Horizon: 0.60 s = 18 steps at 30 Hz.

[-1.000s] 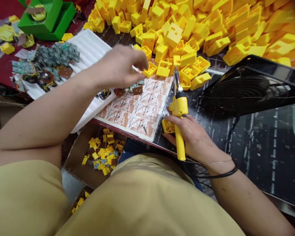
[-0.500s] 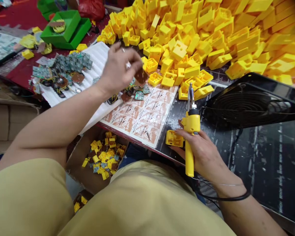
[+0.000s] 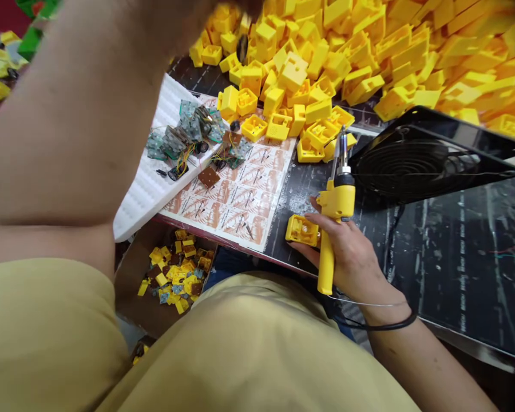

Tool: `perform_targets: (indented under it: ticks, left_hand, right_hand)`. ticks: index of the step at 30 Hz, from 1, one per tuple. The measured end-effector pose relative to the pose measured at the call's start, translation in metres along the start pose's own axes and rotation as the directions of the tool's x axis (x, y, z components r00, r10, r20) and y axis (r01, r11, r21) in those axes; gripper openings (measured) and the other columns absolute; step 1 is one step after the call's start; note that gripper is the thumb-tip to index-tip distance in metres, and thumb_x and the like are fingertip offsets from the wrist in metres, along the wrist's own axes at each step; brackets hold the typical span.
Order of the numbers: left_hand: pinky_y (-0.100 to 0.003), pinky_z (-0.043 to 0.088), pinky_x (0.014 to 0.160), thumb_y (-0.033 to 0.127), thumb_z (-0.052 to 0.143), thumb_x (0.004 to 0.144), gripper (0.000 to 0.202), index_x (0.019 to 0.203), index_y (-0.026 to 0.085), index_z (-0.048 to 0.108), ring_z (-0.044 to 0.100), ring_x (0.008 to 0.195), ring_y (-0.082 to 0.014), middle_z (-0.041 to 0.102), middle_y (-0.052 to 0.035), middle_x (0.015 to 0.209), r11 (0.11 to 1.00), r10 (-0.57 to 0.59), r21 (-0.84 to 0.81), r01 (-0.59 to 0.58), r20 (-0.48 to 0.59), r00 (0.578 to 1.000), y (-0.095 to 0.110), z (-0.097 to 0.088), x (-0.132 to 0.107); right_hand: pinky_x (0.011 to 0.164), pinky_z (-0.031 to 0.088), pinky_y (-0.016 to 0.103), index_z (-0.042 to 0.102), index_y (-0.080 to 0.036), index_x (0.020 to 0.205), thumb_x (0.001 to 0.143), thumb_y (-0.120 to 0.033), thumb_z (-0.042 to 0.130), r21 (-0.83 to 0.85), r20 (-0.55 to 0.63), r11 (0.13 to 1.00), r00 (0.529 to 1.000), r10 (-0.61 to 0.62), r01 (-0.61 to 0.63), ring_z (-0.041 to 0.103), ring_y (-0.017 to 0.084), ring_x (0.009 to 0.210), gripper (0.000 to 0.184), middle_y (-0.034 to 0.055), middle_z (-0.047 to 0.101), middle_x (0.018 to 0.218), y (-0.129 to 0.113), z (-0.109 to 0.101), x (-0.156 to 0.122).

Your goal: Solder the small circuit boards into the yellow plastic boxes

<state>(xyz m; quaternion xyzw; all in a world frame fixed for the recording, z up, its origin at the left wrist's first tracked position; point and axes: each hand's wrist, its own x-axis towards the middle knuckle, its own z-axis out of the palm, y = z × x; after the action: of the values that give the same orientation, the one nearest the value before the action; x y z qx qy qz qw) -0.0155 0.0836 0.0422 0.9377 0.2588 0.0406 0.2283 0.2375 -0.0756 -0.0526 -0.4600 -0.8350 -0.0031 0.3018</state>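
Note:
My right hand (image 3: pixel 354 252) is closed around a yellow soldering gun (image 3: pixel 335 203), its metal tip pointing away from me. The same hand's thumb and fingers also grip a small open yellow plastic case (image 3: pixel 302 230) at the table edge. My left hand (image 3: pixel 193 17) is raised at the top, blurred and partly cut off by the frame. By its fingertips shows a dark brown circuit board (image 3: pixel 249 7), with a small black disc (image 3: pixel 242 49) hanging below. Wired green circuit boards (image 3: pixel 189 134) lie on a white foam sheet (image 3: pixel 131 214) under my left forearm.
A heap of yellow cases (image 3: pixel 326 63) covers the back. A black fan (image 3: pixel 429 163) stands tilted at the right. A printed sheet (image 3: pixel 240 212) lies on the black tabletop (image 3: pixel 446 263). Below the edge, a cardboard box (image 3: pixel 133 297) holds yellow parts and boards.
My left hand has lifted up and towards the camera, away from the boards, with the brown circuit board. My right hand keeps its grip on the soldering gun and case. The view has shifted slightly.

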Motion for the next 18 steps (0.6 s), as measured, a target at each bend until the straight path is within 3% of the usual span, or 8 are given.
perform_targets:
  ticks: [3, 5, 8, 10, 11, 14, 16, 18]
  left_hand:
    - [-0.033, 0.048, 0.079, 0.050, 0.059, 0.091, 0.038, 0.100, 0.014, 0.069, 0.065, 0.083, -0.0185, 0.071, -0.0033, 0.077, 1.000, 0.011, -0.030, -0.007, 0.150, 0.989, -0.004, -0.023, 0.032]
    - [-0.029, 0.046, 0.071, 0.036, 0.061, 0.088, 0.024, 0.091, 0.015, 0.071, 0.064, 0.071, -0.0158, 0.070, -0.0019, 0.072, 0.999, 0.020, -0.045, -0.006, 0.331, 0.943, 0.001, -0.027, 0.053]
    - [-0.027, 0.045, 0.071, 0.020, 0.063, 0.081, 0.010, 0.079, 0.017, 0.073, 0.059, 0.061, -0.0125, 0.068, 0.0019, 0.065, 0.997, 0.020, 0.052, -0.062, 0.580, 0.814, 0.021, -0.005, 0.065]
    - [-0.030, 0.047, 0.081, 0.009, 0.067, 0.074, 0.012, 0.068, 0.019, 0.071, 0.060, 0.064, -0.0134, 0.066, 0.0031, 0.061, 0.964, 0.009, 0.196, -0.179, 0.647, 0.762, 0.036, 0.021, 0.057]
    - [-0.032, 0.047, 0.088, 0.003, 0.066, 0.070, 0.019, 0.060, 0.020, 0.067, 0.062, 0.069, -0.0150, 0.067, 0.0025, 0.063, 0.933, 0.030, 0.256, -0.252, 0.644, 0.765, 0.041, 0.032, 0.049]
    - [-0.036, 0.040, 0.106, 0.002, 0.062, 0.074, 0.026, 0.061, 0.023, 0.066, 0.066, 0.093, -0.0178, 0.075, 0.0018, 0.083, 0.917, 0.160, 0.274, -0.291, 0.416, 0.895, 0.041, 0.046, 0.023]
    - [-0.035, 0.043, 0.103, 0.011, 0.058, 0.084, 0.021, 0.079, 0.025, 0.073, 0.065, 0.098, -0.0180, 0.076, 0.0002, 0.094, 0.963, 0.078, 0.249, -0.106, 0.119, 0.990, 0.033, 0.040, 0.007]
    - [-0.033, 0.047, 0.092, 0.021, 0.052, 0.091, 0.023, 0.095, 0.022, 0.074, 0.066, 0.094, -0.0187, 0.075, -0.0038, 0.098, 0.972, -0.103, 0.195, 0.129, -0.134, 0.986, 0.026, 0.034, -0.006]
  right_hand:
    - [0.084, 0.058, 0.037, 0.044, -0.021, 0.135, 0.089, -0.032, 0.070, 0.002, -0.021, 1.000, 1.000, 0.013, -0.013, 0.070, 0.023, 0.092, 0.054, 0.0082, 0.071, 0.105, 0.002, -0.001, -0.002]
    - [0.084, 0.058, 0.038, 0.044, -0.020, 0.135, 0.090, -0.033, 0.069, 0.006, -0.026, 1.000, 1.000, 0.019, -0.018, 0.070, 0.024, 0.092, 0.053, 0.0090, 0.071, 0.106, 0.002, 0.000, -0.003]
    - [0.083, 0.058, 0.039, 0.045, -0.020, 0.136, 0.090, -0.034, 0.068, 0.018, -0.026, 1.000, 0.999, 0.021, -0.021, 0.070, 0.024, 0.092, 0.053, 0.0100, 0.070, 0.109, 0.002, 0.002, -0.002]
    - [0.082, 0.059, 0.038, 0.046, -0.020, 0.136, 0.091, -0.034, 0.067, 0.037, -0.008, 0.999, 1.000, 0.008, -0.008, 0.070, 0.023, 0.091, 0.052, 0.0107, 0.070, 0.112, 0.002, 0.002, -0.001]
    - [0.081, 0.059, 0.038, 0.047, -0.020, 0.136, 0.091, -0.034, 0.067, 0.048, 0.007, 0.999, 1.000, -0.003, 0.003, 0.070, 0.023, 0.091, 0.051, 0.0111, 0.070, 0.114, 0.002, 0.002, -0.001]
    - [0.088, 0.058, 0.042, 0.049, -0.020, 0.133, 0.090, -0.039, 0.068, 0.082, 0.042, 0.996, 0.998, -0.046, 0.042, 0.070, 0.025, 0.101, 0.052, 0.0117, 0.070, 0.115, 0.005, 0.000, -0.002]
    - [0.094, 0.057, 0.046, 0.049, -0.020, 0.132, 0.087, -0.041, 0.072, 0.099, 0.018, 0.994, 0.998, -0.056, 0.054, 0.070, 0.026, 0.105, 0.055, 0.0116, 0.071, 0.114, 0.006, -0.004, -0.002]
    - [0.091, 0.058, 0.043, 0.052, -0.020, 0.129, 0.083, -0.034, 0.077, 0.103, -0.061, 0.994, 0.997, -0.038, 0.044, 0.072, 0.025, 0.098, 0.053, 0.0090, 0.073, 0.108, 0.007, -0.009, -0.004]
